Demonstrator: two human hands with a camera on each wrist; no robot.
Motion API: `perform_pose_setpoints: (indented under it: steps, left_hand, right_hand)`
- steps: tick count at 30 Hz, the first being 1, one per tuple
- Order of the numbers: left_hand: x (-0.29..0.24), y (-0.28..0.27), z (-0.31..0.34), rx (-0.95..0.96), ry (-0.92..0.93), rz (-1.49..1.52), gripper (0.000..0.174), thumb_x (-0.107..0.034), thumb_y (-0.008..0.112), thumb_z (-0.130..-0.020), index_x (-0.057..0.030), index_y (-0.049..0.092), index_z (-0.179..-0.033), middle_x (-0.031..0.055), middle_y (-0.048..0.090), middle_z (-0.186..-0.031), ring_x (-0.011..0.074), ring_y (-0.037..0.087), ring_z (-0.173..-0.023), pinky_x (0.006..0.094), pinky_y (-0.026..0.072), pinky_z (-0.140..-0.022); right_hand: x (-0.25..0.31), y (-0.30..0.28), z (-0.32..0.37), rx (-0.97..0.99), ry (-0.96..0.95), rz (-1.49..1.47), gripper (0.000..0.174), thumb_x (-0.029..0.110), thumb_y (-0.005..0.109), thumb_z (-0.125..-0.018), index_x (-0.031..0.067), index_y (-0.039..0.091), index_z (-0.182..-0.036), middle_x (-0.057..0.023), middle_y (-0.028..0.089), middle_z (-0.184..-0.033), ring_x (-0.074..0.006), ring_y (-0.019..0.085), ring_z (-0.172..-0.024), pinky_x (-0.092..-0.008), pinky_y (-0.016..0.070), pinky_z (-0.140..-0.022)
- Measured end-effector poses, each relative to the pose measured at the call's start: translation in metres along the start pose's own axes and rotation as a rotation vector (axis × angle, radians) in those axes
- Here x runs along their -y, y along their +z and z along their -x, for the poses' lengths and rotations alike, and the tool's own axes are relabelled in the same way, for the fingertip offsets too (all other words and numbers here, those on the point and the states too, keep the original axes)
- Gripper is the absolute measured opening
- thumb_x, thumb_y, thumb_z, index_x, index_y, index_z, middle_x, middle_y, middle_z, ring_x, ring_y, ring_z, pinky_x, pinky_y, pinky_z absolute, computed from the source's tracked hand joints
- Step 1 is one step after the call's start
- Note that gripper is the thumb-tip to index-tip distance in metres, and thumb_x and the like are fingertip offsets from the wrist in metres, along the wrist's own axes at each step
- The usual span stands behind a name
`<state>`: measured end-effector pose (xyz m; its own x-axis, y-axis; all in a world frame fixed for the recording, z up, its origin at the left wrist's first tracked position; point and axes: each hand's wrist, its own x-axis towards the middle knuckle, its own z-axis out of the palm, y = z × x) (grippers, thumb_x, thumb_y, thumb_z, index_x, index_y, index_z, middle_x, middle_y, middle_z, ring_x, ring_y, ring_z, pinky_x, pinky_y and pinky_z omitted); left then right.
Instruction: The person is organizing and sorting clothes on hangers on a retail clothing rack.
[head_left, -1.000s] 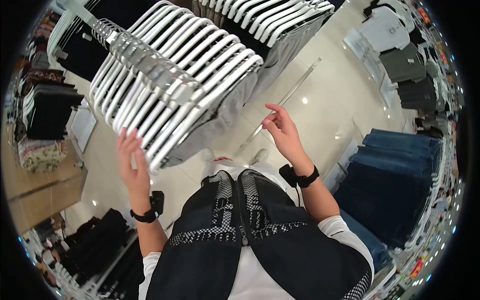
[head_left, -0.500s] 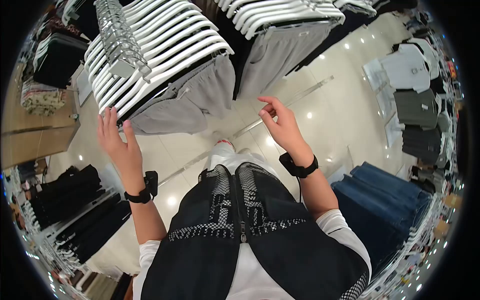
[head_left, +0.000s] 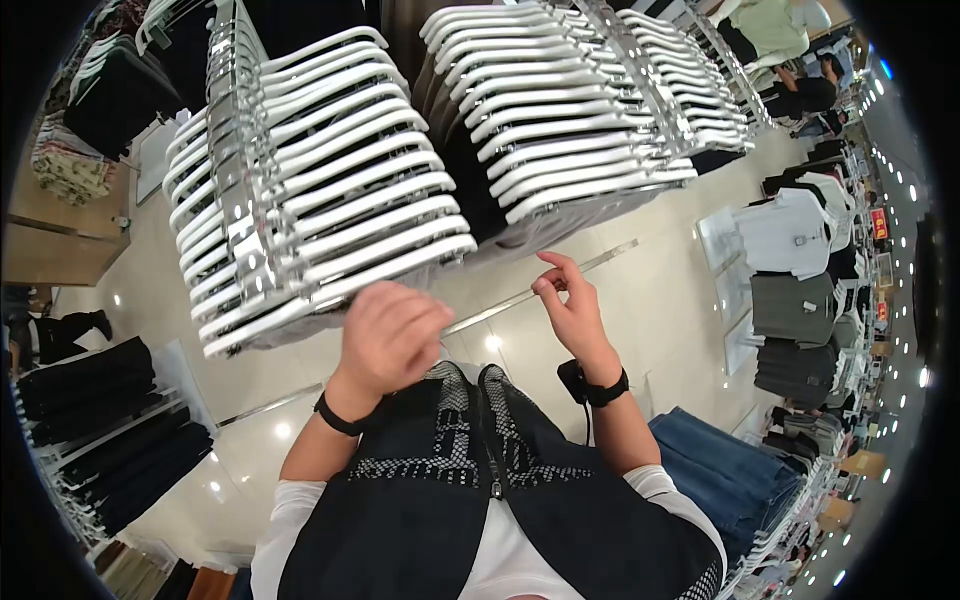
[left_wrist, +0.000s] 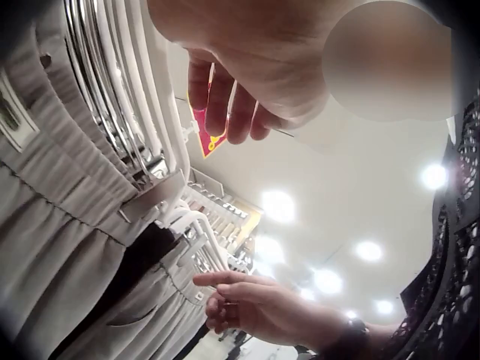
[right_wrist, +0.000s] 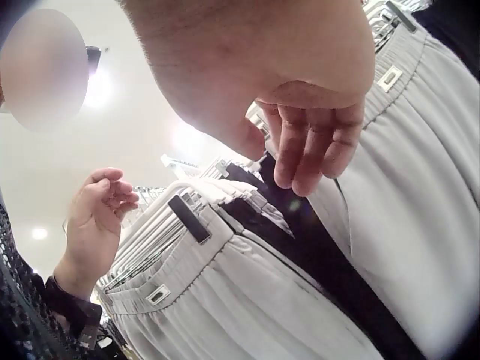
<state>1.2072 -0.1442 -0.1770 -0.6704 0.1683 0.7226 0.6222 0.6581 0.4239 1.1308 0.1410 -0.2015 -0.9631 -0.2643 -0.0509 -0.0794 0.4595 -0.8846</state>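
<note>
In the head view my left hand (head_left: 390, 338) hangs in front of the near end of a row of white hangers (head_left: 370, 160), fingers loosely bent and holding nothing. Grey elastic-waist trousers (left_wrist: 67, 210) hang from these hangers, beside that hand in the left wrist view. Farther right, my right hand (head_left: 572, 308) is raised over the floor with a bent index finger and nothing in it. A second row of white hangers (head_left: 545, 110) is just beyond it. In the right wrist view, light grey trousers (right_wrist: 420, 165) fill the space beside and beneath the right hand's fingers.
Metal rails (head_left: 235, 190) carry the hangers. Folded-over jeans (head_left: 720, 480) hang at the lower right, dark trousers (head_left: 140, 450) at the lower left. Shirts (head_left: 790, 240) line the right side. A metal strip (head_left: 500, 308) crosses the tiled floor (head_left: 270, 440).
My left hand has left the left end of the hanger row and moved right, toward my middle, its fingers bending. The right hand stays raised. The head view has shifted, showing more of the second row.
</note>
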Motion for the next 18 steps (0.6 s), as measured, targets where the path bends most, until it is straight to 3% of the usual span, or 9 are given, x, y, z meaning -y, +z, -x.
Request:
perform_pose_setpoints:
  steps: [5,8,10,14,15,18]
  left_hand:
    - [-0.005,0.016,-0.053,0.052,-0.002,-0.037,0.039,-0.003,0.072,-0.075,-0.0102,0.071,-0.113,0.0049,0.071,-0.111,0.0277,0.067,-0.104,0.0434,0.0524,-0.089]
    - [-0.004,0.018,-0.074,0.13,-0.181,-0.229,0.044,-0.011,0.071,-0.082,-0.0088,0.07,-0.126,0.0111,0.066,-0.133,0.0334,0.059,-0.126,0.0509,0.0442,-0.107]
    - [0.002,0.023,-0.08,0.252,-0.356,-0.378,0.062,-0.03,0.072,-0.091,-0.0082,0.057,-0.147,0.0146,0.05,-0.157,0.0395,0.042,-0.146,0.0561,0.0312,-0.119]
    - [0.002,0.038,-0.085,0.363,-0.496,-0.642,0.076,-0.055,0.067,-0.092,-0.0098,0.053,-0.151,0.0133,0.044,-0.161,0.0393,0.038,-0.149,0.0557,0.0268,-0.123]
    - [0.001,0.041,-0.086,0.367,-0.512,-0.678,0.078,-0.06,0.065,-0.092,-0.0102,0.054,-0.15,0.0124,0.045,-0.161,0.0386,0.038,-0.149,0.0552,0.0257,-0.124]
    - [-0.003,0.049,-0.09,0.335,-0.58,-0.714,0.077,-0.059,0.067,-0.09,-0.0096,0.056,-0.149,0.0126,0.046,-0.16,0.0395,0.039,-0.148,0.0562,0.0265,-0.123]
  right_hand:
    - [0.019,-0.011,-0.028,-0.091,-0.159,0.021,0.034,0.005,0.063,-0.098,0.0015,0.063,-0.132,-0.0102,0.072,-0.09,-0.0182,0.068,-0.084,-0.0321,0.0537,-0.081]
    - [0.028,-0.017,-0.04,-0.169,-0.333,0.082,0.033,-0.002,0.065,-0.093,0.0017,0.068,-0.126,-0.0103,0.072,-0.09,-0.0209,0.068,-0.082,-0.0333,0.0538,-0.08]
    - [0.027,-0.028,-0.05,-0.219,-0.491,0.156,0.034,-0.005,0.066,-0.09,0.0017,0.069,-0.123,-0.01,0.071,-0.089,-0.0226,0.068,-0.08,-0.0341,0.0539,-0.079]
    - [0.025,-0.056,-0.081,-0.277,-0.681,0.227,0.037,-0.011,0.064,-0.084,0.0019,0.07,-0.119,-0.012,0.07,-0.095,-0.0274,0.067,-0.087,-0.036,0.0523,-0.076]
    - [0.023,-0.063,-0.089,-0.26,-0.697,0.236,0.04,-0.011,0.064,-0.08,0.003,0.07,-0.117,-0.0126,0.07,-0.098,-0.0303,0.067,-0.093,-0.0398,0.0513,-0.079]
    - [0.022,-0.079,-0.11,-0.23,-0.853,0.311,0.042,-0.008,0.067,-0.077,0.0045,0.071,-0.116,-0.0122,0.071,-0.103,-0.0325,0.067,-0.099,-0.043,0.0505,-0.086]
